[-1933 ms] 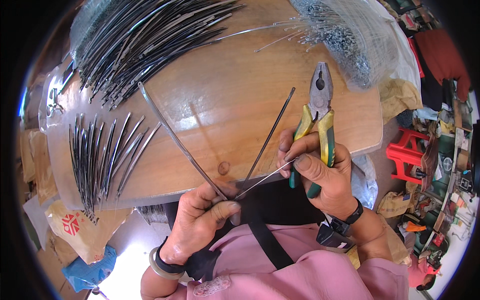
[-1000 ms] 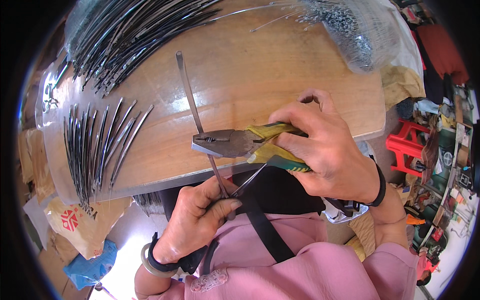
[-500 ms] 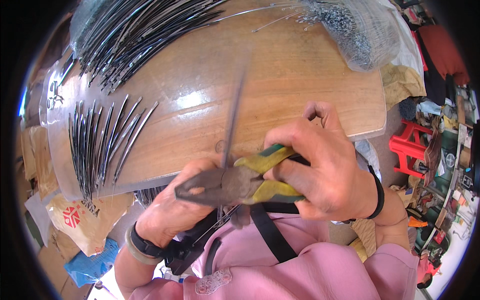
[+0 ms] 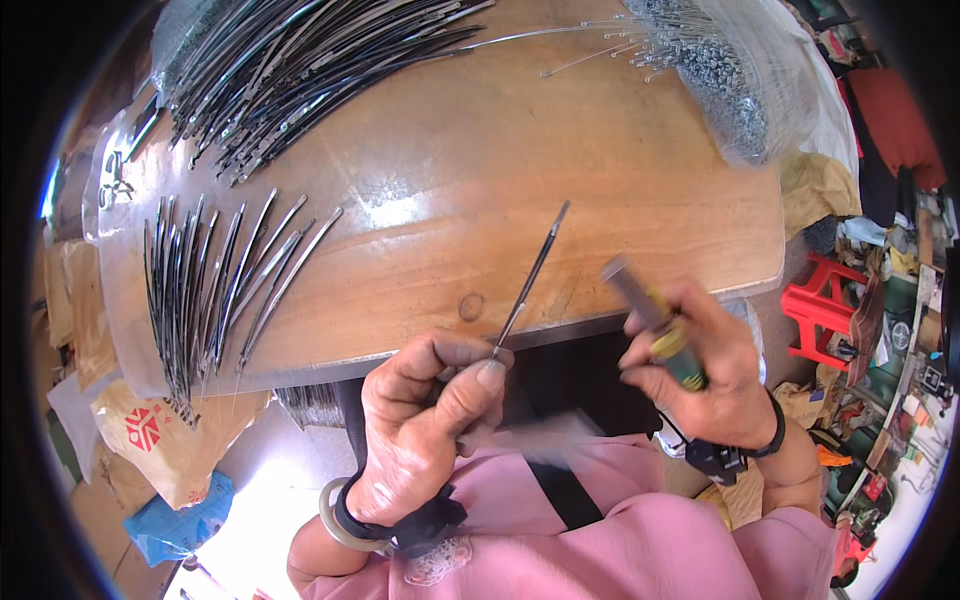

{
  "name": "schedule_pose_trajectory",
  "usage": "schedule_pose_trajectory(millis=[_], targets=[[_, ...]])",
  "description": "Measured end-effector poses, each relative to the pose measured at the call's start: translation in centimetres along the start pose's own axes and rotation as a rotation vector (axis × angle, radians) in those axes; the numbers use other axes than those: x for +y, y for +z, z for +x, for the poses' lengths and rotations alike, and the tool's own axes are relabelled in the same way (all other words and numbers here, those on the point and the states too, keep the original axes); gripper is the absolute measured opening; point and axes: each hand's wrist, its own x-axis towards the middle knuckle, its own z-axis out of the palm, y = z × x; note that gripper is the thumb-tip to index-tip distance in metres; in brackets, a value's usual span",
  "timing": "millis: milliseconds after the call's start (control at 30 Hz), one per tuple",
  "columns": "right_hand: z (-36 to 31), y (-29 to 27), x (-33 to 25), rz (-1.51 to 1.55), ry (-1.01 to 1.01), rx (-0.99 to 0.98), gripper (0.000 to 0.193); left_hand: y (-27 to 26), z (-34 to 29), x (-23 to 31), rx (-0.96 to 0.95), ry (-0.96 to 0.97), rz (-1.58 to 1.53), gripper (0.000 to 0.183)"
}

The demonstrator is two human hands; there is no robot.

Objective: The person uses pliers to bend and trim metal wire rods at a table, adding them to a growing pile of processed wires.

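My left hand pinches a thin dark metal strip between thumb and forefinger at the table's front edge. The strip slants up and to the right over the wooden tabletop. Below that hand shows a pale blurred streak that I cannot make out. To the right, my right hand is closed around pliers with yellow-and-green handles. Their jaws point up and left, apart from the strip. Motion smears them a little, and the fingers hide part of the handles.
A large heap of dark strips covers the far left of the table. Nearer, a smaller fan of strips lies at the left. Loop-ended wires in a clear bag sit far right. A red stool stands beyond the right edge.
The pliers have moved right, away from my left hand, and their jaws have swung from pointing left to pointing up-left. The strip now leans further right.
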Motion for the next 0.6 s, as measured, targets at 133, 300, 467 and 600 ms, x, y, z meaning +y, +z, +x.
schedule_pose_trajectory(millis=[133, 300, 467, 600], targets=[[0.3, 0.6, -0.6, -0.028, -0.093, -0.131, 0.031, 0.1, -0.4, -0.1, 0.011, 0.139, 0.081, 0.004], [0.8, 0.8, -1.4, -0.06, -0.149, -0.164, 0.037, -0.4, -0.6, -0.2, 0.015, 0.168, 0.072, 0.001], [1.3, 1.0, -1.7, -0.076, -0.15, -0.169, 0.035, -0.8, -0.5, 0.0, 0.035, 0.194, 0.074, 0.002], [1.9, 1.1, -1.9, -0.112, -0.138, -0.19, 0.036, -1.4, -0.2, 0.3, 0.039, 0.207, 0.098, 0.002]])
